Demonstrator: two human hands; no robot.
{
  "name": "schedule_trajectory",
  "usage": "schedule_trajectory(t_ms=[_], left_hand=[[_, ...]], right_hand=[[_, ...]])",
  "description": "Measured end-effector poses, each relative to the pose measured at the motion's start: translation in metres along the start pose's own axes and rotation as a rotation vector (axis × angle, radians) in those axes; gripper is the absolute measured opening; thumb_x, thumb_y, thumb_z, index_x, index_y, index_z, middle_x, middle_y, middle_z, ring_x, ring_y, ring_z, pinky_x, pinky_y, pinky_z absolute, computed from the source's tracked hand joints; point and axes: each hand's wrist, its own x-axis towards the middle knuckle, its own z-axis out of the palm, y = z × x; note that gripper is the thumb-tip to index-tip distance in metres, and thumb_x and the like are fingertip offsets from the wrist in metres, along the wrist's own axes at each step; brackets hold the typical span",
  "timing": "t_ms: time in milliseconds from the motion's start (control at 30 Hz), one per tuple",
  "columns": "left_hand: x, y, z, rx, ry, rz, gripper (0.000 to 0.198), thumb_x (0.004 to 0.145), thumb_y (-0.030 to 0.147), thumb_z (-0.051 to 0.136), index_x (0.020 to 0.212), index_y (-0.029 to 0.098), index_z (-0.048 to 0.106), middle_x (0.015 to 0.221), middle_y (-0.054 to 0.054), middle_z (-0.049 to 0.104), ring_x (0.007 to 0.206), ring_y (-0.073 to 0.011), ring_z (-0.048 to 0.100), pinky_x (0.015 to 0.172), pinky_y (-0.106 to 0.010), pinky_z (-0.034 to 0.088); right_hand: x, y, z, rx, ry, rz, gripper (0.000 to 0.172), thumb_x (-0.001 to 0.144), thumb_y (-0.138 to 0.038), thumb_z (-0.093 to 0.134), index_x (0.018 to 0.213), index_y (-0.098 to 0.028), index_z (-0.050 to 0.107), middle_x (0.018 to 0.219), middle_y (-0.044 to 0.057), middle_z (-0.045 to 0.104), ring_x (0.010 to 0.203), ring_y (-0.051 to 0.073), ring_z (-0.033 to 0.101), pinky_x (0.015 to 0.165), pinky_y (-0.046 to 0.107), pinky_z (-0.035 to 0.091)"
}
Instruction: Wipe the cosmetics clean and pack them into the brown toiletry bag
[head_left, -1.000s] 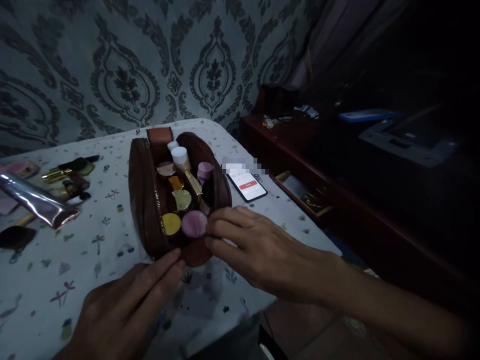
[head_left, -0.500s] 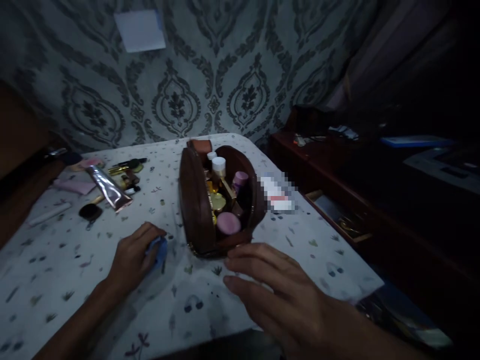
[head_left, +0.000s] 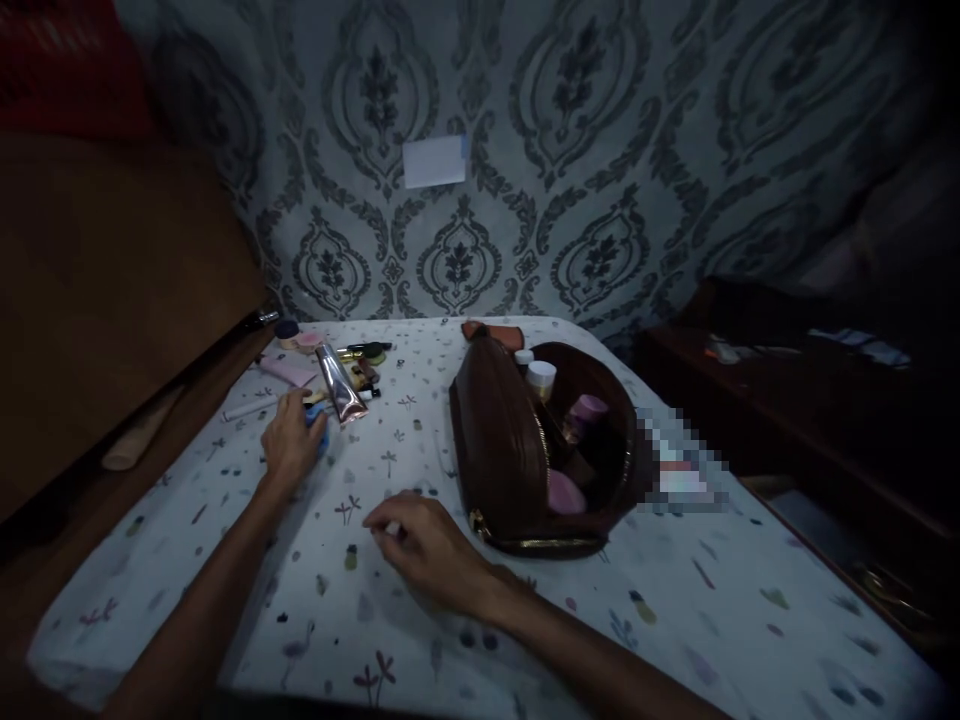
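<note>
My left hand [head_left: 291, 438] is closed around a small blue object [head_left: 318, 425], mostly hidden by the fingers, at the near side of a pile of cosmetics. A shiny metallic tube [head_left: 341, 382] lies just beyond it. Near the table's middle, my right hand [head_left: 424, 545] hovers with curled fingers pinched together; a pale spot shows at the fingertips, too small to name. To its right stands a brown zip bag [head_left: 499, 440], gaping open. Inside are a white-capped jar [head_left: 541, 376], a purple-capped bottle [head_left: 587, 412] and a pink round item [head_left: 565, 493].
Around the tube lie a pink pouch-like tube [head_left: 286, 370], a white stick [head_left: 250, 406] and several small cosmetics. A large brown panel [head_left: 112, 300] borders the table on the left. At the right is a dark cabinet [head_left: 720, 400] with an open drawer [head_left: 810, 525].
My view has swung left. The left hand has carried the blue object away to the cosmetics pile. The right hand has left the bag's front, moving left, its fingers now curled.
</note>
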Motion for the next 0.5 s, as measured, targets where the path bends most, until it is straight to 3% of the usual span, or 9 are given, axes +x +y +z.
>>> schedule_trajectory(t_ms=[100, 200, 267, 367, 500], left_hand=[[0.008, -0.013, 0.000, 0.093, -0.053, -0.034, 0.053, 0.097, 0.046, 0.040, 0.142, 0.018, 0.045, 0.128, -0.020, 0.054, 0.106, -0.0346, 0.064, 0.081, -0.042, 0.050], [0.011, -0.028, 0.007, 0.150, -0.128, -0.044, 0.053, 0.097, 0.050, 0.038, 0.140, 0.021, 0.050, 0.124, -0.020, 0.053, 0.104, -0.0363, 0.064, 0.076, -0.042, 0.050], [0.012, -0.038, 0.013, 0.145, -0.145, -0.050, 0.047, 0.097, 0.049, 0.040, 0.135, 0.024, 0.054, 0.120, -0.016, 0.055, 0.103, -0.0337, 0.064, 0.076, -0.040, 0.050], [0.014, -0.047, 0.021, 0.057, -0.103, -0.021, 0.039, 0.094, 0.048, 0.047, 0.124, 0.024, 0.059, 0.116, -0.011, 0.061, 0.100, -0.0285, 0.064, 0.077, -0.036, 0.050], [0.009, -0.043, 0.026, -0.107, -0.087, 0.160, 0.032, 0.091, 0.047, 0.055, 0.114, 0.026, 0.062, 0.113, -0.005, 0.065, 0.102, -0.0242, 0.065, 0.081, -0.032, 0.050]], right_hand=[[0.027, 0.014, 0.019, 0.324, 0.040, 0.236, 0.017, 0.084, -0.014, 0.057, 0.093, -0.015, 0.071, 0.086, 0.006, 0.073, 0.078, 0.015, 0.066, 0.070, 0.025, 0.050], [0.038, 0.035, 0.035, 0.545, 0.108, 0.370, 0.013, 0.079, -0.016, 0.061, 0.089, -0.015, 0.069, 0.077, 0.002, 0.071, 0.066, 0.012, 0.061, 0.063, 0.023, 0.047], [0.038, 0.048, 0.041, 0.626, 0.166, 0.401, 0.012, 0.077, -0.022, 0.066, 0.086, -0.016, 0.068, 0.073, 0.000, 0.068, 0.060, 0.011, 0.057, 0.059, 0.023, 0.045], [0.035, 0.059, 0.039, 0.747, 0.215, 0.374, 0.024, 0.075, -0.036, 0.072, 0.088, -0.017, 0.069, 0.075, 0.001, 0.068, 0.062, 0.012, 0.057, 0.061, 0.025, 0.046], [0.034, 0.057, 0.032, 0.852, 0.275, 0.357, 0.036, 0.073, -0.048, 0.076, 0.094, -0.019, 0.069, 0.079, 0.002, 0.069, 0.065, 0.012, 0.057, 0.064, 0.027, 0.047]])
